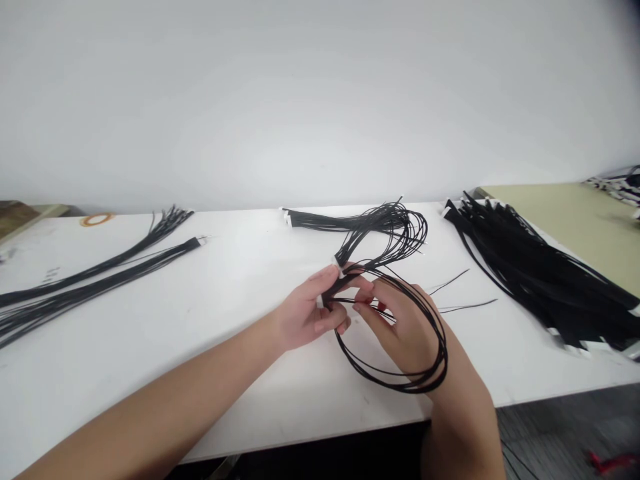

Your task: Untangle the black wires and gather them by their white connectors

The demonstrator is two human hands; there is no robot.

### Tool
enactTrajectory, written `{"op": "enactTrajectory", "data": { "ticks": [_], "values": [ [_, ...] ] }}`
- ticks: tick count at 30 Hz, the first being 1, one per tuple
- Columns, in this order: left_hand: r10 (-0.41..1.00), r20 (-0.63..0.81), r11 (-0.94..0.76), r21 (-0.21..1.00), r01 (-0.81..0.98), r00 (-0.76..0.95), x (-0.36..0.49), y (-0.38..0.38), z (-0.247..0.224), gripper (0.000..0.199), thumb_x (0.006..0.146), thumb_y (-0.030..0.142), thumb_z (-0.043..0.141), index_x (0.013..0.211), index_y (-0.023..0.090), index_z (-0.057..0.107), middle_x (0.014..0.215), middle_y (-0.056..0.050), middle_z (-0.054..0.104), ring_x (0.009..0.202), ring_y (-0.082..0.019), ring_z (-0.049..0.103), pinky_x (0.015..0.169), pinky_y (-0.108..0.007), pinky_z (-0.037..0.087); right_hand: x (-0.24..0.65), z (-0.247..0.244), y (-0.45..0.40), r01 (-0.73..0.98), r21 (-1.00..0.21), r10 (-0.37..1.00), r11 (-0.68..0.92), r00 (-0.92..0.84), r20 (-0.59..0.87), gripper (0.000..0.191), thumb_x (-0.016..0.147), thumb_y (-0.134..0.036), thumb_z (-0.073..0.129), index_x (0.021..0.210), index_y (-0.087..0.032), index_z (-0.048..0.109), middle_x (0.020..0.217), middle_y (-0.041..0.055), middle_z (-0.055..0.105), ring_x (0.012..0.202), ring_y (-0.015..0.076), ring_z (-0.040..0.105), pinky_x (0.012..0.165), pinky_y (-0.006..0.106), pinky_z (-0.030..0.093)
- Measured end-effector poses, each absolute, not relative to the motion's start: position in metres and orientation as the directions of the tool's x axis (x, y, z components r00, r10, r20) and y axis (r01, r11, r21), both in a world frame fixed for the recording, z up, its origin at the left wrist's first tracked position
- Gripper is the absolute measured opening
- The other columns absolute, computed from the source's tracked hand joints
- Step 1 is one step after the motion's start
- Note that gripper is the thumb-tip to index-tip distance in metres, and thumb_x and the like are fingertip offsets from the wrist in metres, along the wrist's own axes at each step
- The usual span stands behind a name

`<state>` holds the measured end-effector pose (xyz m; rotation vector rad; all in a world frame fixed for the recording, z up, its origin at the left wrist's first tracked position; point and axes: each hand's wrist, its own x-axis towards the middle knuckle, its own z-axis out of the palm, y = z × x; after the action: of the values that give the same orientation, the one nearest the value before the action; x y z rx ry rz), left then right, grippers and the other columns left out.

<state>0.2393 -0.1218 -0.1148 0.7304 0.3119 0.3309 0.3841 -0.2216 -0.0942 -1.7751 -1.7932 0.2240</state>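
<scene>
My left hand (315, 303) grips a black wire harness (437, 327) by its white connector ends, thumb on top. Several of its wires curve in a wide loop to the right and hang over my right wrist. Inside that loop, my right hand (400, 317) is closed in a pinch on thin black wires near the connectors. Two loose wire ends (467, 307) stick out to the right behind this hand. Just beyond my left fingers, a looped bundle of black wires (395, 223) with white connectors lies on the white table (240, 373).
A large pile of black wire harnesses (540, 267) lies at the right. Two black wire bundles (125, 263) stretch across the left side. An orange ring (96, 219) rests at the back left. A pale wall (300, 100) stands behind the table; a red object (615, 461) is on the floor.
</scene>
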Motion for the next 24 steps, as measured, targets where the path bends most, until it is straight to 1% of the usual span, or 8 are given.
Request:
{"op": "enactTrajectory", "data": {
  "ticks": [3, 6, 11, 14, 20, 24],
  "values": [
    [0.41, -0.17, 0.691, 0.699, -0.184, 0.896, 0.2393, -0.1221, -0.1147, 0.028, 0.092, 0.039, 0.042, 0.1, 0.022, 0.062, 0.107, 0.001, 0.065, 0.033, 0.001, 0.036, 0.055, -0.026, 0.043, 0.3846, -0.0946, -0.222, 0.853, -0.511, 0.948, 0.108, 0.067, 0.312, 0.011, 0.086, -0.02, 0.05, 0.09, -0.022, 0.06, 0.079, -0.0018, 0.062, 0.073, 0.0132, 0.057, 0.069, 0.029, 0.038],
    [0.409, -0.165, 0.685, 0.705, -0.183, 0.898, 0.2391, -0.1223, -0.115, 0.029, 0.092, 0.041, 0.041, 0.102, 0.023, 0.062, 0.109, 0.002, 0.065, 0.033, 0.001, 0.036, 0.055, -0.026, 0.043, 0.3844, -0.0943, -0.2226, 0.854, -0.509, 0.942, 0.104, 0.079, 0.325, 0.012, 0.088, -0.021, 0.048, 0.09, -0.022, 0.059, 0.081, -0.0017, 0.063, 0.075, 0.0134, 0.057, 0.073, 0.03, 0.039],
    [0.412, -0.166, 0.676, 0.715, -0.178, 0.896, 0.2392, -0.1226, -0.1156, 0.03, 0.092, 0.043, 0.042, 0.102, 0.024, 0.063, 0.116, 0.002, 0.063, 0.033, 0.001, 0.036, 0.054, -0.026, 0.043, 0.3852, -0.0942, -0.2223, 0.849, -0.52, 0.939, 0.098, 0.095, 0.331, 0.015, 0.089, -0.023, 0.045, 0.087, -0.021, 0.061, 0.087, 0.0013, 0.063, 0.08, 0.0163, 0.056, 0.076, 0.033, 0.041],
    [0.418, -0.163, 0.678, 0.711, -0.188, 0.894, 0.2395, -0.1224, -0.116, 0.028, 0.091, 0.042, 0.042, 0.104, 0.027, 0.062, 0.116, 0.002, 0.063, 0.033, 0.001, 0.037, 0.054, -0.026, 0.044, 0.3852, -0.0944, -0.2229, 0.858, -0.504, 0.935, 0.096, 0.097, 0.342, 0.016, 0.089, -0.024, 0.046, 0.087, -0.021, 0.061, 0.087, 0.0019, 0.062, 0.082, 0.0177, 0.055, 0.077, 0.035, 0.041],
    [0.426, -0.177, 0.684, 0.705, -0.188, 0.887, 0.2392, -0.1221, -0.1173, 0.028, 0.091, 0.042, 0.042, 0.105, 0.027, 0.062, 0.12, 0.001, 0.062, 0.033, 0.001, 0.038, 0.055, -0.027, 0.045, 0.3825, -0.0933, -0.2242, 0.876, -0.481, 0.929, 0.036, 0.148, 0.339, 0.016, 0.089, -0.026, 0.046, 0.093, -0.021, 0.062, 0.083, 0.0009, 0.061, 0.079, 0.018, 0.054, 0.077, 0.035, 0.04],
    [0.432, -0.187, 0.681, 0.709, -0.182, 0.882, 0.2392, -0.122, -0.117, 0.029, 0.092, 0.042, 0.042, 0.104, 0.027, 0.062, 0.122, 0.0, 0.062, 0.034, 0.001, 0.038, 0.055, -0.027, 0.045, 0.382, -0.0909, -0.2226, 0.885, -0.464, 0.915, 0.015, 0.176, 0.364, 0.015, 0.089, -0.029, 0.048, 0.089, -0.022, 0.061, 0.082, 0.0, 0.061, 0.077, 0.0175, 0.053, 0.076, 0.035, 0.039]
  ]
}}
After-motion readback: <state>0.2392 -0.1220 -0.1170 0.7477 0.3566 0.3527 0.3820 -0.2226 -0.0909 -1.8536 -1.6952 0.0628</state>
